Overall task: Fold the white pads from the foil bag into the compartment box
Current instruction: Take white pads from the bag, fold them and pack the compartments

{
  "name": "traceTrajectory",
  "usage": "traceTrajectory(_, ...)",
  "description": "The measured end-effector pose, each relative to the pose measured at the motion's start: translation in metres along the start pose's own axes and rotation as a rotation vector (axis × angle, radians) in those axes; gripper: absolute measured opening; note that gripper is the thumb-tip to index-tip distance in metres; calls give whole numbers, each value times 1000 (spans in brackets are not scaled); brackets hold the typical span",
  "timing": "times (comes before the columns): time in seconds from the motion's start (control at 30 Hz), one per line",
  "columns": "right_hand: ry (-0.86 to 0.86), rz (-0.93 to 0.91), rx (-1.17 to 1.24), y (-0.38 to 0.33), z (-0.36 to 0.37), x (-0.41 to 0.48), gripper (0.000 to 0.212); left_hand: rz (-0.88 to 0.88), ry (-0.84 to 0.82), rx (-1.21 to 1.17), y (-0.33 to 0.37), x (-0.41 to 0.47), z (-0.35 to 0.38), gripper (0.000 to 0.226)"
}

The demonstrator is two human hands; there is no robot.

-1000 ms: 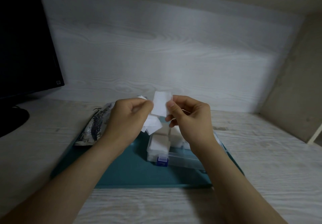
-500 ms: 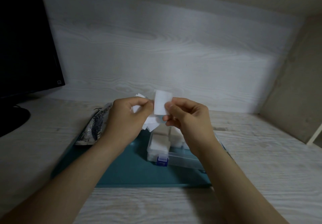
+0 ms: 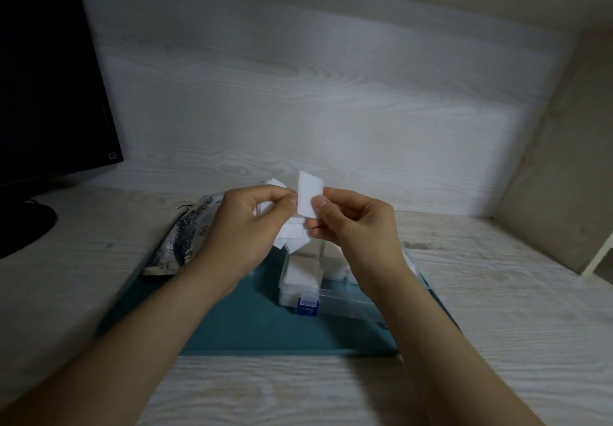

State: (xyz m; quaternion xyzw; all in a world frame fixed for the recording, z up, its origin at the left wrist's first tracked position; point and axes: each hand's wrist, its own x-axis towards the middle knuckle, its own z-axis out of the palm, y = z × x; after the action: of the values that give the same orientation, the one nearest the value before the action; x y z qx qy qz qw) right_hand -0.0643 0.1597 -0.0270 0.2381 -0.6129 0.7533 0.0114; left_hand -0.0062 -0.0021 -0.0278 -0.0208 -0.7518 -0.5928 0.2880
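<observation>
Centrally, a narrow white pad [image 3: 310, 197], seemingly folded in half, is held upright above the table. It is pinched at its left edge by the thumb and forefinger of the left hand [image 3: 243, 230], and at its lower right edge by the thumb and fingers of the right hand [image 3: 360, 230]. Both grips are closed firmly on it, with the fingers curled. A loose bunch of further white pads [image 3: 292, 235] is also kept in the left grip, with corners showing below the thumbs and above the knuckles. How many sheets are in the bunch cannot be told.

Below the hands, a clear plastic compartment box [image 3: 335, 294] with a blue latch [image 3: 308, 306] at its near edge is set on a flat teal mat [image 3: 238, 323]. The box is partly hidden by the right wrist. Stacked white pads [image 3: 303, 273] are packed into its near left compartment and into those behind it.

A crinkled printed foil bag [image 3: 185, 240] is laid at the mat's far left corner, just beside the left wrist, partly on the mat and partly on the pale wood-grain table [image 3: 497, 309]. A black monitor [image 3: 49, 77] on a round base [image 3: 23, 226] is stood at the table's far left, well apart from the box, before a pale wood-grain back panel [image 3: 331, 77].
</observation>
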Motion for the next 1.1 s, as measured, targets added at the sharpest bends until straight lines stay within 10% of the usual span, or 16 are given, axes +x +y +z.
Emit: traceTrajectory(1.1,-43,63,-248,0,0,1,21,21,2,129,-2,0,-1,6)
